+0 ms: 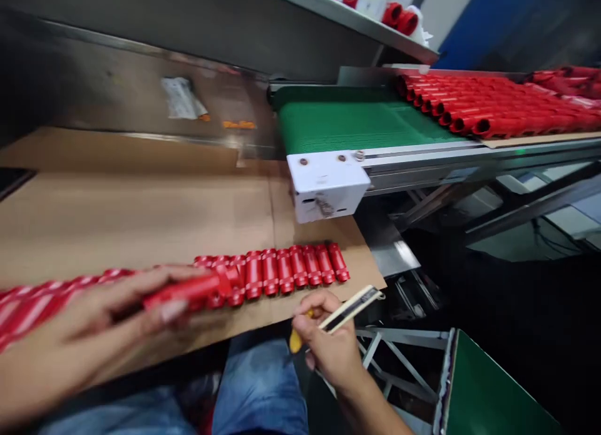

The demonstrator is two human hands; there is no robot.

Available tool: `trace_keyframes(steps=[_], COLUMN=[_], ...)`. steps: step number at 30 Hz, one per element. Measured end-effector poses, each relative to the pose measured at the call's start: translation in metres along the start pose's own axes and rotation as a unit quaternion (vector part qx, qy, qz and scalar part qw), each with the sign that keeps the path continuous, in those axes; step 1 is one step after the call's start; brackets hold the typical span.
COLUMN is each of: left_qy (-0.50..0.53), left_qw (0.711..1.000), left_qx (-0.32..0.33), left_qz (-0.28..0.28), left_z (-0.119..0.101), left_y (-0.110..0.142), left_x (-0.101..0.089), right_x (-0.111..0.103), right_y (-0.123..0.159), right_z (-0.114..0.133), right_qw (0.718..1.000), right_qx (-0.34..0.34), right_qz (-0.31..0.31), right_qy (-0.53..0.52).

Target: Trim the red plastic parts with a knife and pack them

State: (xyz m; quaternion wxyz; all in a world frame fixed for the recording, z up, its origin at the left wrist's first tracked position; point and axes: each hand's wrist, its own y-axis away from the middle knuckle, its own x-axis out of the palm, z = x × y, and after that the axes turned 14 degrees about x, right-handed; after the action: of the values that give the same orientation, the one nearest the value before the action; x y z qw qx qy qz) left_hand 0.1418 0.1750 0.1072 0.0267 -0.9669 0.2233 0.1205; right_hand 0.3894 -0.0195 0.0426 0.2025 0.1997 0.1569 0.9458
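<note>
A row of several short red tubes [286, 271] lies side by side on a brown cardboard sheet [141, 209]. My left hand [98, 325], blurred by motion, is closed around one red tube [188, 292] at the left end of the row. My right hand [328, 341] is below the row's right part. It grips a flat cream-and-black tool with a yellow handle [347, 310], whose tip points up and right past the cardboard's edge. More red-and-white pieces [28, 307] lie blurred at the far left.
A green conveyor belt [347, 119] with a white end block [326, 184] runs to the right and carries many red tubes [498, 103]. A metal shelf [357, 19] above holds red parts. A green panel [488, 397] and metal frame are at lower right. My jeans show below.
</note>
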Motion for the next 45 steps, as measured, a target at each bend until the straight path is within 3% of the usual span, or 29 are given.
trace_keyframes(steps=[2,5,7,9,11,15,19,21,23,25,27,30,34,39,45], left_qy=[0.019,0.099,0.132,0.133,0.118,0.078,0.072,0.152,0.270,0.369,0.417,0.428,0.417,0.425,0.415], left_qw=[0.998,0.990,0.984,0.978,0.972,0.969,0.959,0.943,0.911,0.879,0.862,0.852,0.862,0.872,0.870], left_qx=[-0.052,-0.100,-0.109,-0.108,-0.106,-0.054,0.046,0.021,-0.049,-0.102,-0.121,-0.128,-0.128,-0.117,-0.124], left_qz=[0.007,-0.006,-0.052,-0.118,-0.173,-0.229,-0.269,-0.296,-0.309,-0.283,-0.262,-0.274,-0.257,-0.211,-0.236], left_z=[0.009,0.024,0.035,0.046,0.057,0.073,0.080,0.082,0.082,0.080,0.079,0.079,0.084,0.089,0.084], left_y=[0.072,0.134,0.153,0.166,0.178,0.199,0.208,0.205,0.198,0.191,0.186,0.185,0.188,0.191,0.192], left_x=[0.009,0.016,0.013,0.007,0.002,-0.003,-0.004,-0.001,0.002,0.005,0.004,-0.004,-0.014,-0.016,-0.014], right_x=[0.032,0.068,0.083,0.094,0.102,0.111,0.116,0.119,0.123,0.124,0.122,0.113,0.104,0.110,0.110], right_y=[-0.002,0.001,0.006,0.012,0.018,0.024,0.025,0.026,0.028,0.028,0.026,0.022,0.024,0.027,0.026], right_z=[-0.010,-0.024,-0.036,-0.051,-0.066,-0.084,-0.086,-0.089,-0.094,-0.098,-0.097,-0.081,-0.058,-0.066,-0.071], right_qw=[0.998,0.982,0.967,0.962,0.964,0.968,0.966,0.958,0.932,0.869,0.818,0.823,0.835,0.860,0.864], right_qx=[0.027,0.106,0.164,0.181,0.159,0.080,0.060,0.015,-0.126,-0.299,-0.385,-0.363,-0.346,-0.330,-0.297], right_qz=[0.064,0.153,0.186,0.187,0.178,0.153,0.146,0.168,0.181,0.189,0.209,0.231,0.263,0.295,0.309], right_qy=[0.007,0.027,0.051,0.082,0.115,0.182,0.206,0.231,0.289,0.346,0.372,0.371,0.336,0.253,0.263])
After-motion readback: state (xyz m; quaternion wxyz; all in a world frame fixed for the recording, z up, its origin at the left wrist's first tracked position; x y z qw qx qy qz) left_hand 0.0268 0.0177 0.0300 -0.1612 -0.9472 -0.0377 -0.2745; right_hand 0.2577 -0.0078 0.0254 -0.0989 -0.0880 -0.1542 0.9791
